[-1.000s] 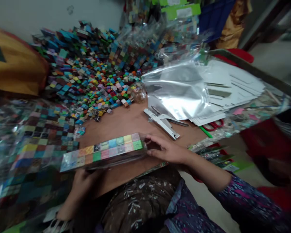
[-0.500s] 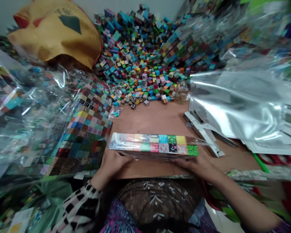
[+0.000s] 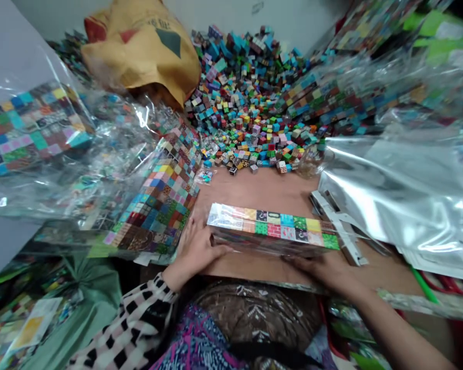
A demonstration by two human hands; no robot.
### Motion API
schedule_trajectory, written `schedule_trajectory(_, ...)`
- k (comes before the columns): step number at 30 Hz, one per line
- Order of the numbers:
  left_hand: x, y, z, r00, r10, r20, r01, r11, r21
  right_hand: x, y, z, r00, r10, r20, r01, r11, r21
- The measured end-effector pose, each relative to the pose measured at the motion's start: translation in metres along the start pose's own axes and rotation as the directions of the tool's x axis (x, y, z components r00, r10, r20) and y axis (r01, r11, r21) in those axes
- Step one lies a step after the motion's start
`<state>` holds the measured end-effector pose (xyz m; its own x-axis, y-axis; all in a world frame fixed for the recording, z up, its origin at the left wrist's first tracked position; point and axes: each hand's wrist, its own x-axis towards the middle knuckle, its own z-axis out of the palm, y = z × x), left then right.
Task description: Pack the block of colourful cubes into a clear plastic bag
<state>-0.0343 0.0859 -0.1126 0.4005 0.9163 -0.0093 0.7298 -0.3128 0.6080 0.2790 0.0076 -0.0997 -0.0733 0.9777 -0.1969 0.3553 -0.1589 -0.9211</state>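
A long block of patterned cubes (image 3: 273, 226) in clear plastic wrap lies across the brown board in front of me. Its right end sits a little nearer to me than its left. My left hand (image 3: 196, 246) grips the left end, thumb along the near side and fingers behind the end. At the near right side my right hand (image 3: 318, 267) holds the block, its fingertips partly hidden by the lower edge. Just beyond the right end lies a metal stapler (image 3: 337, 226), partly on the board.
Loose cubes (image 3: 254, 118) are heaped at the back, beside a yellow sack (image 3: 146, 46). Wrapped cube blocks (image 3: 158, 200) stand on the left. Clear plastic sheets (image 3: 389, 190) cover white paper on the right. Red-handled scissors (image 3: 447, 282) lie near the front edge.
The whole view has shifted, so things appear farther right. The block has turned slightly, and more of its near side shows. My left hand's fingers have spread up along the left end.
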Motion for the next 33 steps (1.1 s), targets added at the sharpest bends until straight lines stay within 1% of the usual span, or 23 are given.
schedule_trajectory(1, -0.001, 0.0, -0.002, 1.0, -0.012, 0.019, 0.012, 1.0, -0.002, 0.0, -0.004, -0.002, 1.0, 0.009, 0.017, -0.01, 0.999, 0.036)
schedule_trajectory(3, -0.002, 0.0, -0.007, 1.0, -0.019, 0.022, 0.02, 0.997, -0.072, 0.0, -0.013, -0.005, 0.999, 0.011, 0.033, -0.013, 0.997, 0.079)
schedule_trajectory(6, -0.002, 0.002, -0.013, 0.999, 0.015, -0.052, -0.027, 0.971, -0.236, 0.0, -0.025, -0.007, 0.999, -0.008, -0.052, 0.015, 0.993, 0.12)
schedule_trajectory(8, 0.0, 0.002, -0.013, 0.998, 0.02, -0.058, -0.036, 0.954, -0.299, -0.001, -0.028, -0.005, 0.995, -0.001, -0.095, 0.014, 0.991, 0.136)
schedule_trajectory(11, 0.005, 0.0, -0.012, 1.0, 0.01, -0.011, -0.013, 0.935, -0.354, -0.002, -0.021, -0.001, 0.991, 0.025, -0.128, -0.01, 0.993, 0.115)
schedule_trajectory(14, 0.008, -0.004, -0.011, 0.999, 0.036, -0.006, -0.036, 0.927, -0.373, -0.003, -0.005, 0.002, 0.994, 0.054, -0.093, -0.044, 0.993, 0.112)
schedule_trajectory(16, 0.008, -0.005, -0.012, 0.996, 0.08, -0.025, -0.084, 0.93, -0.358, -0.003, 0.004, 0.002, 0.997, 0.054, -0.046, -0.048, 0.992, 0.116)
schedule_trajectory(19, 0.008, -0.006, -0.012, 0.99, 0.134, -0.041, -0.14, 0.954, -0.267, -0.003, 0.01, 0.002, 0.999, 0.022, -0.041, -0.02, 0.998, 0.057)
schedule_trajectory(21, 0.007, -0.007, -0.011, 0.99, 0.138, -0.034, -0.142, 0.97, -0.2, -0.003, 0.009, 0.003, 0.999, -0.001, -0.054, 0.001, 1.0, 0.016)
schedule_trajectory(24, 0.003, -0.008, -0.008, 0.989, 0.143, -0.036, -0.147, 0.98, -0.136, -0.003, 0.006, 0.005, 0.999, -0.023, -0.045, 0.023, 1.0, 0.008)
schedule_trajectory(27, -0.005, -0.008, -0.004, 0.988, 0.152, -0.041, -0.155, 0.984, -0.092, -0.004, 0.007, 0.002, 0.999, -0.014, -0.03, 0.014, 1.0, 0.019)
schedule_trajectory(30, -0.017, -0.006, 0.001, 0.986, 0.155, -0.057, -0.159, 0.985, -0.069, -0.004, 0.009, -0.005, 0.999, 0.004, -0.048, -0.002, 0.999, 0.047)
schedule_trajectory(32, -0.025, -0.002, 0.003, 0.987, 0.136, -0.09, -0.141, 0.989, -0.052, -0.005, 0.008, -0.01, 0.998, 0.016, -0.061, -0.014, 0.999, 0.033)
schedule_trajectory(33, -0.028, 0.001, 0.003, 0.99, 0.096, -0.105, -0.102, 0.993, -0.058, -0.006, 0.006, -0.012, 0.997, 0.024, -0.069, -0.023, 1.0, 0.019)
